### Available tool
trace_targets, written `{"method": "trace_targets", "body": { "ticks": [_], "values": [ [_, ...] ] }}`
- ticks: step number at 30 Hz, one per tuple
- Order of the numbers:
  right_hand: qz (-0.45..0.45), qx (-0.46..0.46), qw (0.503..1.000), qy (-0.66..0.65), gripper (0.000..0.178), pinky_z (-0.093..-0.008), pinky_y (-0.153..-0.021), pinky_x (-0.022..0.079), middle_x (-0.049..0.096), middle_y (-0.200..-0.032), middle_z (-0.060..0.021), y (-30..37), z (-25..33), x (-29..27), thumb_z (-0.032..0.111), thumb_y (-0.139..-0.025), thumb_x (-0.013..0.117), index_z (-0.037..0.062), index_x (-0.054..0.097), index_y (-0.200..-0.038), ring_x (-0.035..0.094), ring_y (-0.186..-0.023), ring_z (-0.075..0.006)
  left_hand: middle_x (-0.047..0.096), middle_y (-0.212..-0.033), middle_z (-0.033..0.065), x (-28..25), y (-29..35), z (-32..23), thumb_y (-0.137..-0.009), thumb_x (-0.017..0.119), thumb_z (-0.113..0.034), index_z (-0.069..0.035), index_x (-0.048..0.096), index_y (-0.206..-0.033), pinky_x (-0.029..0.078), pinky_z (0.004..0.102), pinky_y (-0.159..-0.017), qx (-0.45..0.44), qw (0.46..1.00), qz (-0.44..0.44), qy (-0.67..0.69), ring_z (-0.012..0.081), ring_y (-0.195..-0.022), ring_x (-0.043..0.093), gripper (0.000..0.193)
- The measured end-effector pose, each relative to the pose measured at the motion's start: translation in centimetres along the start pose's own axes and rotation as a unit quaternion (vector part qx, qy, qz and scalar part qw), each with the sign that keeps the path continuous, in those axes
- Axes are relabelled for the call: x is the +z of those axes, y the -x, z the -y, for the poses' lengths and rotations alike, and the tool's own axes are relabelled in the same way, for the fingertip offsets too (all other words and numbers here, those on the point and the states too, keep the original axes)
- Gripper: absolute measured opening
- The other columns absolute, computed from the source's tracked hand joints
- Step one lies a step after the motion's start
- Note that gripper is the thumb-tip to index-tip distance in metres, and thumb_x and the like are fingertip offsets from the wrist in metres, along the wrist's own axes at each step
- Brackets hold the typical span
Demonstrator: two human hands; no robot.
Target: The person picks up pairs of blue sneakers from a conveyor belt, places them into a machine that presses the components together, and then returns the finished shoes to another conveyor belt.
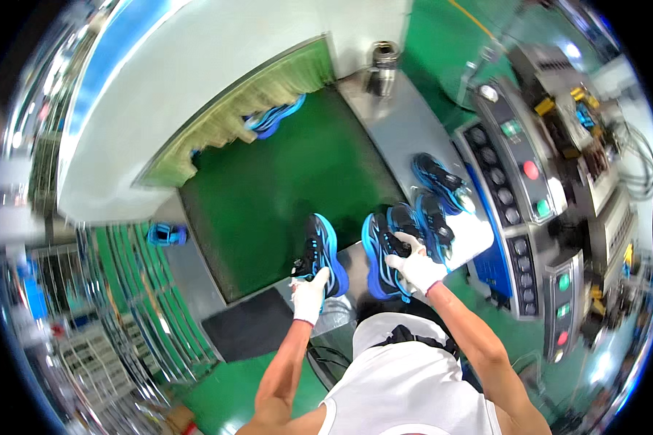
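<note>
A black sneaker with a bright blue sole (330,257) is in my left hand (310,296), which wears a white glove and grips it by the heel end. My right hand (418,270), gloved too, is closed on the upper of a matching sneaker (377,250). Both shoes are at the near edge of a green conveyor belt (290,188), toes pointing away from me. Just right of my right hand, more such sneakers (433,217) stand close together. Another sneaker (437,172) lies farther along the grey side ledge.
Blue shoes (276,117) show under a yellowish fringe curtain (232,119) on a white machine housing. A metal flask (383,69) stands at the far right corner. Control panels (511,145) with buttons line the right. At left are a blue object (167,233) and metal racks (134,290).
</note>
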State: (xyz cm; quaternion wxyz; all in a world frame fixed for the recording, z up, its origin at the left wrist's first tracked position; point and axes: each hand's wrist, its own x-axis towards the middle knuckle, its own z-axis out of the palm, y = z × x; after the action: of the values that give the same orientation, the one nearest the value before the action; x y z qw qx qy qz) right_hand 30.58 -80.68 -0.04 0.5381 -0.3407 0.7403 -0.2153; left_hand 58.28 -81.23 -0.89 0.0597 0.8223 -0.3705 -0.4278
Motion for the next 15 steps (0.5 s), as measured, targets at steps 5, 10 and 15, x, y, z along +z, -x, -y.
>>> {"method": "trace_targets", "body": {
  "ticks": [5, 10, 15],
  "values": [
    [-0.158, -0.049, 0.949, -0.268, 0.07, -0.0343, -0.102, 0.047, 0.067, -0.122, -0.0117, 9.9, 0.9, -4.0, 0.017, -0.075, 0.083, 0.0053, 0.059, -0.139, 0.061, -0.112, -0.0189, 0.06, -0.132, 0.0293, 1.2, 1.3, -5.9, -0.074, 0.08, -0.063, 0.012, 0.049, -0.133, 0.041, 0.0438, -0.108, 0.152, 0.978, 0.098, -0.105, 0.0403, -0.126, 0.056, 0.1],
    [-0.401, -0.029, 0.856, -0.324, 0.075, -0.0364, -0.1, 0.049, 0.062, -0.132, -0.0186, 19.9, -5.9, -5.1, 0.032, -0.078, 0.084, 0.0117, 0.053, -0.144, 0.062, -0.117, -0.0248, 0.072, -0.107, 0.0189, 6.9, 13.5, -14.6, -0.079, 0.082, -0.049, 0.004, 0.066, -0.112, 0.051, 0.0429, -0.09, 0.313, 0.86, 0.337, -0.222, 0.0327, -0.097, 0.067, 0.065],
    [-0.591, 0.024, 0.685, -0.426, 0.069, -0.0312, -0.072, 0.056, 0.069, -0.11, -0.0088, 34.3, -5.0, -2.1, 0.018, -0.08, 0.083, 0.0137, 0.053, -0.143, 0.066, -0.082, -0.0136, 0.067, -0.113, 0.0268, 6.5, 22.6, -15.8, -0.087, 0.075, -0.047, 0.008, 0.059, -0.125, 0.051, 0.0468, -0.093, 0.464, 0.659, 0.491, -0.332, 0.0364, -0.105, 0.065, 0.069]
  ]
}}
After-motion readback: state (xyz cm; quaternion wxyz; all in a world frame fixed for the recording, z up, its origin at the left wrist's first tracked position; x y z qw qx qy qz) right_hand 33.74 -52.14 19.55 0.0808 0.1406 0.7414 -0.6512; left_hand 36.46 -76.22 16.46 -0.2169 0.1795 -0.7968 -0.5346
